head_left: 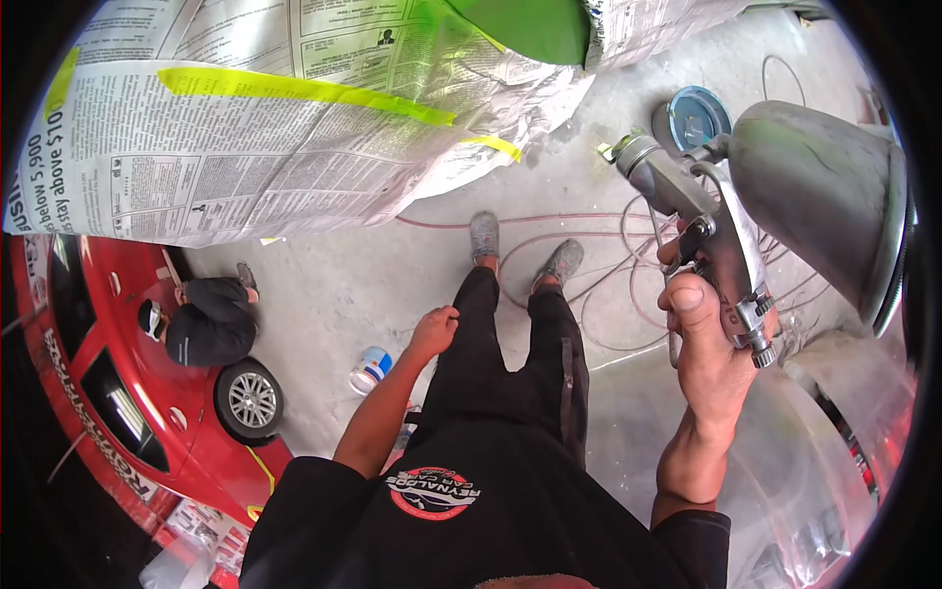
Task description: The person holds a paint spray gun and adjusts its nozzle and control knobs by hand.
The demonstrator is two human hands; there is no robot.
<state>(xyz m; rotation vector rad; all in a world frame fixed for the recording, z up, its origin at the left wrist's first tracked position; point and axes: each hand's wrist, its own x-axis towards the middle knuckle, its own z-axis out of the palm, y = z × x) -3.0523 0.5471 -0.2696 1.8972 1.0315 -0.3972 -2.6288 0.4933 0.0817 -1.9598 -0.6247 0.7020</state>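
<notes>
My right hand (714, 368) is wrapped round the handle of a metal spray gun (721, 240), with its thumb along the back. A large grey cup (819, 201) is attached to the gun, whose nozzle points to the upper left. Over my left thigh, my left hand (435, 332) hangs with its fingers curled together and nothing visible in them. Across the top left, newspaper (285, 162) with yellow-green tape (304, 86) covers a large surface. A bright green area (530, 29) shows beside the paper.
A person (211, 322) crouches by a red car (147, 363) at left. A small paint can (371, 369) stands on the floor near my left arm. Hoses (628, 285) loop across the floor past my feet. A blue container (695, 118) is behind the gun. Translucent sheeting (775, 461) covers something at lower right.
</notes>
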